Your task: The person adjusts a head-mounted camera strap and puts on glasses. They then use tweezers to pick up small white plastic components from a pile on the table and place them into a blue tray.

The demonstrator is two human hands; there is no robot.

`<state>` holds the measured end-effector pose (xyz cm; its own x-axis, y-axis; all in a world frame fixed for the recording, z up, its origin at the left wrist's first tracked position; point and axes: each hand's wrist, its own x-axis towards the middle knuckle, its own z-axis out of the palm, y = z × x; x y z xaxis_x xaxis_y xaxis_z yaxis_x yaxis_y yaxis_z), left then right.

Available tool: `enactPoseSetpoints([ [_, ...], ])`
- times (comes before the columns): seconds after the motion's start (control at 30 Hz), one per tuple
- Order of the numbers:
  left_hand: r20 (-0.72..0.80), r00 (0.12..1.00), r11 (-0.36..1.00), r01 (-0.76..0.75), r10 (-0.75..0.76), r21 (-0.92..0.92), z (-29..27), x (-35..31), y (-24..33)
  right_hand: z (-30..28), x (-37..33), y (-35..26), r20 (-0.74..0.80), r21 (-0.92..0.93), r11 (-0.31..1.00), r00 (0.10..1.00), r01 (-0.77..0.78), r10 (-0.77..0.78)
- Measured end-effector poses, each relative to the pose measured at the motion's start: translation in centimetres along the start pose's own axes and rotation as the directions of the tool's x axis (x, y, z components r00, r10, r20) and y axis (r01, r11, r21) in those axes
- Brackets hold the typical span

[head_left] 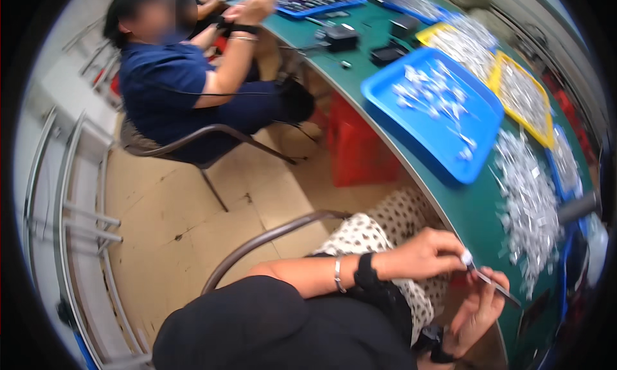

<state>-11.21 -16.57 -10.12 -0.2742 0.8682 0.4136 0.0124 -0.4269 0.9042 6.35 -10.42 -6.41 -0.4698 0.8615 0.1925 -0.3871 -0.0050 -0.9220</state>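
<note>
My left hand (pixel 427 253) reaches across from the left, with a bracelet and a black band at the wrist. Its fingertips pinch a small white piece (pixel 466 257). My right hand (pixel 477 311), close below it, is closed around a thin, flat grey metal tool (pixel 500 289). The tool's upper end meets the white piece or lies just beside it; I cannot tell which. Both hands are at the green table's near edge. Beyond them lies a loose heap of clear and whitish slender plastic pieces (pixel 530 209). A blue tray (pixel 418 142) holds several small white pieces with thin stems.
Yellow trays (pixel 548 138) of pale small parts line the table's far side. Black boxes (pixel 340 37) stand farther up the green table (pixel 450 203). A co-worker in dark blue (pixel 160 81) sits to the left on a chair. A red stool (pixel 360 145) is under the table.
</note>
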Motion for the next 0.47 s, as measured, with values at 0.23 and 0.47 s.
enactPoseSetpoints([
  [0.23, -0.055, 0.992, 0.988, 0.119, -0.114, 0.097, 1.4, -1.4, -0.4, 0.1, -0.8, 0.7, -0.029, -0.009, 0.996, 0.996, 0.089, -0.089],
  [0.47, 0.008, 0.994, 0.977, 0.105, -0.108, 0.187, 2.5, -0.8, -0.4, -1.0, -1.4, 1.1, 0.004, -0.206, 0.965, 0.986, 0.162, -0.164],
])
